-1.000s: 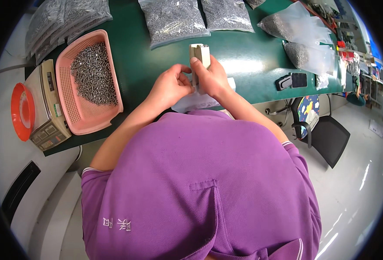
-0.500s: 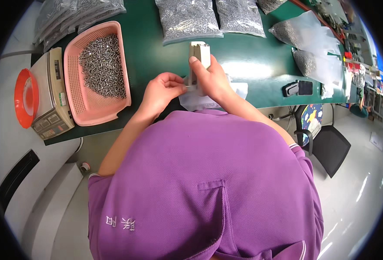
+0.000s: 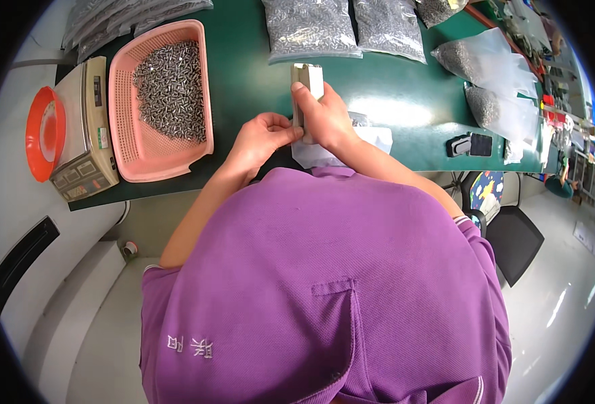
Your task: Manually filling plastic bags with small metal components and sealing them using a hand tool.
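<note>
My right hand [image 3: 326,118] is wrapped around a long, boxy off-white tool [image 3: 314,79], thumb along its top; its exact kind does not show. The tool points away from me over the green table. Beside its near end, my left hand [image 3: 264,140] is closed, with thumb and forefinger pinched at the edge of a clear plastic bag [image 3: 311,156]. That bag lies at the table's front edge, in front of my body, partly under my right wrist. What is in it is mostly hidden by my hands and forearm.
Left of my hands, a pink plastic basket [image 3: 126,145] holds many small metal pins. Beyond it stands a weighing scale [image 3: 82,148] with a red dish [image 3: 45,135]. Filled bags [image 3: 311,30] line the back; more bags [image 3: 496,108] and a small black device [image 3: 469,145] lie at right.
The view has shifted slightly, so the table things sit a little further right. My left fingertips are now closer against the tool's near end. My right hand keeps its hold.
</note>
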`<state>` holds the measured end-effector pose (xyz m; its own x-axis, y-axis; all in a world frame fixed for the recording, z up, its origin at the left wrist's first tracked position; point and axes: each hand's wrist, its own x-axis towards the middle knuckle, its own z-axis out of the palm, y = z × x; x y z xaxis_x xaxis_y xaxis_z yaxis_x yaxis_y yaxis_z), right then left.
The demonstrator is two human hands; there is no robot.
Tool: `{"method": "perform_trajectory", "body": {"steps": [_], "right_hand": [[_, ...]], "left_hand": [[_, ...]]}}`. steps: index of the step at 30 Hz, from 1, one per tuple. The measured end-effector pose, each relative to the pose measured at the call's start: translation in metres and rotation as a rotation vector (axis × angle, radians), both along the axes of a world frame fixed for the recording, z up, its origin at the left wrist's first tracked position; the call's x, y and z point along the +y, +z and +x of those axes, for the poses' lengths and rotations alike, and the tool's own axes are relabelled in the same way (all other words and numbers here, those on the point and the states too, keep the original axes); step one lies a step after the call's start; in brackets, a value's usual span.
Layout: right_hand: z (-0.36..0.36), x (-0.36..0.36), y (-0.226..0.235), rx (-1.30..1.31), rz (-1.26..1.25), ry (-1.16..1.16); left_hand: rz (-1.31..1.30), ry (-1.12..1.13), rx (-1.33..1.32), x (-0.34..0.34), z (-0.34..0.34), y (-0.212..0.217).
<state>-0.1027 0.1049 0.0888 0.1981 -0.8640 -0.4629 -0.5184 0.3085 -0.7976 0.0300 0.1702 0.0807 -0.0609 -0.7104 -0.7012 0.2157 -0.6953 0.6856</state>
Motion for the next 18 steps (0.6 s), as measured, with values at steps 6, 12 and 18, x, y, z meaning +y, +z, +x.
{"method": "perform_trajectory", "body": {"steps": [6, 12, 18], "right_hand": [[0.002, -0.008, 0.005, 0.020, 0.074, 0.052], [-0.066, -0.045, 0.000, 0.199, -0.148, -0.121], [-0.216, -0.066, -0.048, 0.784, -0.238, 0.067]], "left_hand": [[-0.073, -0.040, 0.008, 0.004, 0.005, -0.012], [-0.311, -0.089, -0.129, 0.012, -0.002, -0.014], [-0.420, -0.330, -0.421, 0.003, -0.012, 0.009]]}}
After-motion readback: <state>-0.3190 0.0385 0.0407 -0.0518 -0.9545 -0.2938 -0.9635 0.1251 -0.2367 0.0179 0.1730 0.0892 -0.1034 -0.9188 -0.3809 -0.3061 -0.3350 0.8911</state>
